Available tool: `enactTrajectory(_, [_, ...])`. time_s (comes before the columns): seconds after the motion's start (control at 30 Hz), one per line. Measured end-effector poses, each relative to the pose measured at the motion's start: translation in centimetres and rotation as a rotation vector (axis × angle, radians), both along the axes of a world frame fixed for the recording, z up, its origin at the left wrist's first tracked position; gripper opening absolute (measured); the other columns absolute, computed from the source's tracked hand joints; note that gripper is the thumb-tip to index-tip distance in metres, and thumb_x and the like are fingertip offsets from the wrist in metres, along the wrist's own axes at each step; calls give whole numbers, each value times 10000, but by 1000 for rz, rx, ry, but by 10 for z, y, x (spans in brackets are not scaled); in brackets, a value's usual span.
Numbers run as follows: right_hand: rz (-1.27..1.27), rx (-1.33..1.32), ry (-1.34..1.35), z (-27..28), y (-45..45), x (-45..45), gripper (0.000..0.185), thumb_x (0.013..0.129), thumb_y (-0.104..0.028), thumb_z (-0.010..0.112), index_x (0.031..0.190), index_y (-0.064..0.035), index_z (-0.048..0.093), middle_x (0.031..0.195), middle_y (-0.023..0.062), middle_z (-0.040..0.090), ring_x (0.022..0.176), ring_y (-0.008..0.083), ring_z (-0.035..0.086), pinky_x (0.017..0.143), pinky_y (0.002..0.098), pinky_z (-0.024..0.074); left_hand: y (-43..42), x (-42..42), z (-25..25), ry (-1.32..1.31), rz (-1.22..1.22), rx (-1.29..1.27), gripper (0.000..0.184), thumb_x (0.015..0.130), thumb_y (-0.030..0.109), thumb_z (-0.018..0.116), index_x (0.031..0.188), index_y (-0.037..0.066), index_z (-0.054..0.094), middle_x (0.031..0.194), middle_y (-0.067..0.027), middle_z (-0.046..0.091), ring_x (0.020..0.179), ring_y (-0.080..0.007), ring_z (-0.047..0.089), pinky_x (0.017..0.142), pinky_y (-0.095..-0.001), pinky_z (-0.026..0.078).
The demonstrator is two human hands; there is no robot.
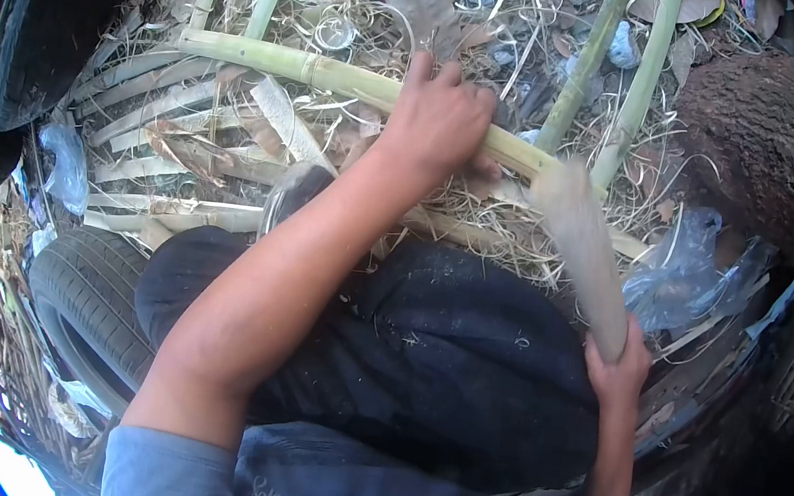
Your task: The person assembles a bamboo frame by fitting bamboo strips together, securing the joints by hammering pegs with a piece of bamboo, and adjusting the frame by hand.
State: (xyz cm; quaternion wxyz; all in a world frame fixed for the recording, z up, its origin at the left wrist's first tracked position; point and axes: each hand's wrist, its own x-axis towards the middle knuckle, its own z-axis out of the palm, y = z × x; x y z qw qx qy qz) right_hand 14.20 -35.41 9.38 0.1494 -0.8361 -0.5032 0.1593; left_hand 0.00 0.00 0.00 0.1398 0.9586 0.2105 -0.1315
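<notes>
My left hand [441, 115] is closed around a pale green bamboo crosspiece [348, 80], which lies across the view in front of my legs. Several green bamboo poles [583, 68] run from this crosspiece toward the top of the view. In my right hand [623, 362] is a thick wooden stick [580, 251], held by its lower end and slightly blurred. The stick's upper end is at the right end of the crosspiece; whether the two touch I cannot tell. My left palm is hidden from view.
Bamboo strips [160, 120] and curly shavings litter the ground. A tree trunk [776, 146] stands at the right, near a clear plastic bag [686, 274]. A tire [89, 294] lies at the left, below a dark curved object [47, 27].
</notes>
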Motion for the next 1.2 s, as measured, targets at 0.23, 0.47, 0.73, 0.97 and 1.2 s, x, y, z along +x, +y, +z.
enactTrajectory(0.23, [-248, -27, -38, 23, 7, -2, 557, 759, -120, 773, 1252, 12, 548, 994, 217, 675, 880, 364, 690, 807, 399, 532, 10, -1, 16, -53, -49, -40, 561, 658, 570, 767, 927, 103, 609, 854, -40, 703, 996, -221, 612, 936, -443, 349])
enactTrajectory(0.47, [-719, 302, -129, 43, -26, 10, 535, 827, -116, 733, 1281, 33, 492, 1055, 145, 627, 970, 237, 619, 888, 363, 481, 27, -7, 119, -301, -55, 33, 480, 660, 319, 828, 1010, 121, 566, 928, -26, 673, 959, -238, 630, 887, -405, 419])
enactTrajectory(0.73, [-616, 166, -84, 30, -30, 19, 559, 792, -165, 767, 1269, -10, 521, 1055, 238, 668, 1000, 370, 675, 864, 427, 509, 49, -25, 173, -592, 26, 83, 423, 624, 266, 828, 993, 135, 668, 884, -14, 651, 876, -243, 634, 789, -370, 452])
enactTrajectory(0.97, [-658, -59, -32, 19, -36, 22, 571, 792, -266, 779, 1269, -63, 539, 1052, 261, 669, 1001, 439, 651, 848, 466, 503, 57, -36, 195, -740, 101, 81, 444, 639, 259, 820, 1061, 163, 723, 929, -15, 715, 885, -220, 665, 840, -356, 464])
enactTrajectory(1.2, [-592, -160, -47, 23, -28, 17, 555, 792, -279, 766, 1256, -69, 544, 1008, 285, 671, 980, 477, 637, 826, 500, 501, 91, -76, 237, -1130, 290, 174, 328, 769, 119, 751, 1095, 84, 732, 985, -81, 736, 932, -220, 688, 857, -346, 500])
